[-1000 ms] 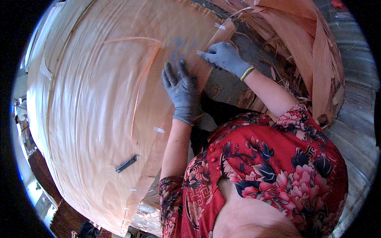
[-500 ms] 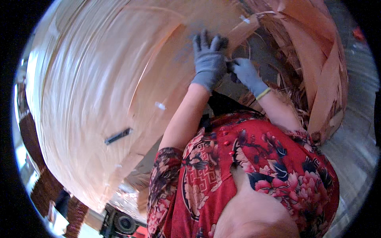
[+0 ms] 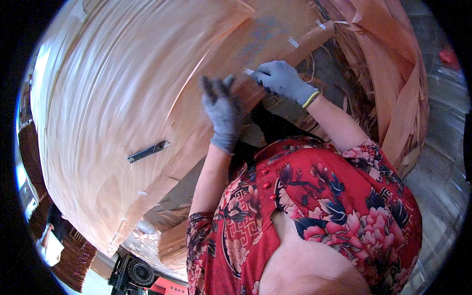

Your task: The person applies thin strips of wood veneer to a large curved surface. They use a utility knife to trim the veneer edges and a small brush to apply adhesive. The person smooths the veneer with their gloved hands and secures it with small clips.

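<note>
My left hand point(image 3: 222, 110), in a grey glove with dark fingertips, is raised over a pale wood veneer sheet point(image 3: 191, 132), fingers apart and nothing visible in them. To its right, my gloved right hand point(image 3: 282, 79) pinches a small white strip of tape point(image 3: 249, 72) over the near edge of the sheet. Farther off, one white tape piece point(image 3: 293, 42) sticks to a veneer strip along that edge, with another tape piece point(image 3: 321, 24) beyond it. On the sheet at left lies a dark, flat, straight-sided tool point(image 3: 147, 152); its exact kind is unclear.
Large reddish veneer sheets point(image 3: 393, 83) curve up at right, with torn scraps beside them. More tape point(image 3: 141, 193) marks the sheet's lower left edge. A black wheel point(image 3: 140, 272) of a red machine shows at bottom left. Grey floor point(image 3: 442, 137) lies at far right.
My hands have drawn apart and come back from the far edge. The left moved left and nearer; the right now shows a tape strip. A tape piece is visible where the hands were.
</note>
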A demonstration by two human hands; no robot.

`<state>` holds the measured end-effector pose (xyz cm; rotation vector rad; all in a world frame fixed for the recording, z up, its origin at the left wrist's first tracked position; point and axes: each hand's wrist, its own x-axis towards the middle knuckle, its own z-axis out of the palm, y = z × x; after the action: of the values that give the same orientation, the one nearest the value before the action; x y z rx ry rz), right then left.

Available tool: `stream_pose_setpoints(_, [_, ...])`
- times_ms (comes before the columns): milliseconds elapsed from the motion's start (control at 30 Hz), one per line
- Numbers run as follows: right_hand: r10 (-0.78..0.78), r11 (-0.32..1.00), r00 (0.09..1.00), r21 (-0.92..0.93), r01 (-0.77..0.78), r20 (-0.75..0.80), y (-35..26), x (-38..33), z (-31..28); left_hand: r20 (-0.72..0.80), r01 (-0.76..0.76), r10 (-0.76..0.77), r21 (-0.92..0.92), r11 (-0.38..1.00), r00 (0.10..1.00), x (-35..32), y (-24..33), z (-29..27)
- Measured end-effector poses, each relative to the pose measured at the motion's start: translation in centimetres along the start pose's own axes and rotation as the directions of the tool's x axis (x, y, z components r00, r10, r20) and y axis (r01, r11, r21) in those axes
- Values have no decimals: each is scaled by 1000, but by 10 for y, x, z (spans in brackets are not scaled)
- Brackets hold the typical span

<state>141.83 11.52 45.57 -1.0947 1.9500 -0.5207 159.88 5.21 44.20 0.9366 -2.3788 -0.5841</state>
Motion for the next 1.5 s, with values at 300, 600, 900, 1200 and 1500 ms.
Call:
stream_pose_setpoints(300, [21, 948, 986, -309, -71, -163, 17, -5, -28, 320, -297, 231, 176, 939, 919, 31, 36, 46])
stream_pose_setpoints(600, [0, 1000, 992, 8, 1, -124, 73, -38, 50, 165, 21, 12, -195, 981, 986, 15, 22, 91])
stream_pose_setpoints(900, [-14, 963, 997, 270, -7, 73, 30, -45, -3, 107, -376, 377, -23, 926, 920, 4, 10, 41])
stream_pose_setpoints(1200, [-469, 853, 777, -13, 522, 420, -44, 40, 23, -390, 333, -255, 147, 931, 885, -105, -37, -50])
stream_pose_setpoints(1500, [-637, 708, 501, 187, 681, 586, -66, 74, 95, -379, 509, -394, 275, 816, 837, -135, -54, 12])
